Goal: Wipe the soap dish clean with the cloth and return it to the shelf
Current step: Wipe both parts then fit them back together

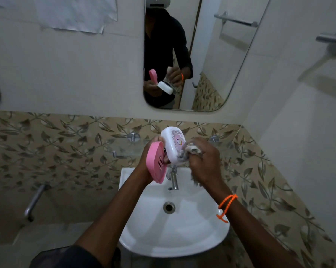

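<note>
two hands up over the white sink [182,238], near the middle of the view. left hand [149,161] at about 9 o'clock from the tap [174,177], fingers closed around two pieces: the pink tray [156,162] with slots, tipped up on edge, and the white soap dish [173,147] just beside it at 1 o'clock, tilted, printed side facing up. right hand [204,161] at 3 o'clock from the soap dish, fingers curled tight on a bunched grey cloth [190,150]. cloth pressed against the right edge of the soap dish. orange bead band [227,203] around the right wrist. glass shelf [124,147] on the leaf tiles behind the hands, at 10 o'clock from the sink. mirror [211,55] up at 12 o'clock, showing the same hands, dish and cloth.
</note>
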